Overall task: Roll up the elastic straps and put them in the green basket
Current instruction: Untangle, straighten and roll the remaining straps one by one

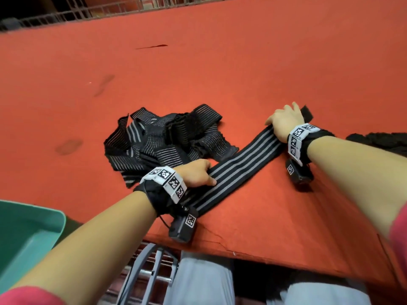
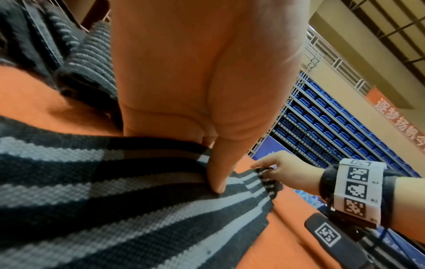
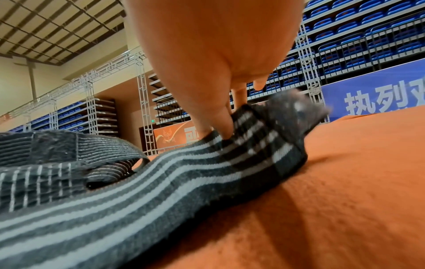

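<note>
One black elastic strap with grey stripes (image 1: pixel 240 164) lies stretched flat and diagonal on the red table (image 1: pixel 220 73). My left hand (image 1: pixel 198 175) rests flat on its near part, the thumb (image 2: pixel 218 178) pressing the stripes down. My right hand (image 1: pixel 284 122) pinches the strap's far end, which is lifted off the cloth with its fuzzy tip (image 3: pixel 296 107) sticking up behind the fingers (image 3: pixel 225 123). A tangled pile of several more straps (image 1: pixel 167 137) sits just beyond my left hand. The green basket (image 1: pixel 44 216) is at the lower left, beside the table.
More black fabric (image 1: pixel 378 139) lies at the right edge of the table. The table's near edge (image 1: pixel 242 249) runs just below my wrists, with my knees and a metal frame under it. Railings line the far side.
</note>
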Demonstrator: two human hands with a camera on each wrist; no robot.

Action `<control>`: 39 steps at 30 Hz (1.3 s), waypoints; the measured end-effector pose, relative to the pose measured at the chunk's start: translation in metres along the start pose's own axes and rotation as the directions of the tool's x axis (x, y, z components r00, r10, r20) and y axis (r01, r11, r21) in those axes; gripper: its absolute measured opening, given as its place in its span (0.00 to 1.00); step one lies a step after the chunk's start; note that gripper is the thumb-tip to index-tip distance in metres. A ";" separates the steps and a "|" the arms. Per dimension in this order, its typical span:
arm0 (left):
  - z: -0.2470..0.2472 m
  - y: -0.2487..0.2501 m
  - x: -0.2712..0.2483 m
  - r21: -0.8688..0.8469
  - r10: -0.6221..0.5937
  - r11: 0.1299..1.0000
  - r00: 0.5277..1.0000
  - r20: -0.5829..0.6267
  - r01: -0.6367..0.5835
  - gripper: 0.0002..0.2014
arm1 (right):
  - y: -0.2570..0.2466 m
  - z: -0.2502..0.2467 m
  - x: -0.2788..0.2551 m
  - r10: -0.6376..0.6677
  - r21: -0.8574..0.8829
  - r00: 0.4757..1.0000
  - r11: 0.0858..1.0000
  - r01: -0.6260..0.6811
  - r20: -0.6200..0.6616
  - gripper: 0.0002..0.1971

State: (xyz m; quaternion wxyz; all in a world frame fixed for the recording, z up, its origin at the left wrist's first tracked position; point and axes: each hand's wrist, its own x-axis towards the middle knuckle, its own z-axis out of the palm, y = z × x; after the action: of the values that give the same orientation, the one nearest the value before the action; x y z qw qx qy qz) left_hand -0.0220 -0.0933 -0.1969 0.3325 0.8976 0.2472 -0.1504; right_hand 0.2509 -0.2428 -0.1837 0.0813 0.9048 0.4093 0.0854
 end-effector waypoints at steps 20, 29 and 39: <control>0.027 -0.017 -0.070 -0.380 -0.058 0.921 0.995 0.083 0.086 0.04 | -0.067 -0.061 -0.138 -0.102 0.551 0.993 0.832 0.058 0.050 0.20; 0.074 0.022 -0.108 -0.659 -0.038 0.747 0.996 0.086 0.085 0.11 | -0.079 -0.053 -0.237 -0.104 0.713 0.994 0.695 0.090 -0.023 0.18; 0.111 0.056 -0.119 -0.862 -0.070 0.506 0.997 -0.041 0.001 0.34 | -0.083 -0.020 -0.304 0.024 0.875 0.999 0.484 0.023 -0.039 0.22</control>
State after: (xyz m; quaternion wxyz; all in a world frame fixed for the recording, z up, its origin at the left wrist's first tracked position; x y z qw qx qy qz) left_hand -0.1026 -0.2460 -0.1970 0.7222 0.6135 0.3191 0.0170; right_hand -0.0117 -0.4165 -0.2093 -0.3989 0.8186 0.3974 -0.1134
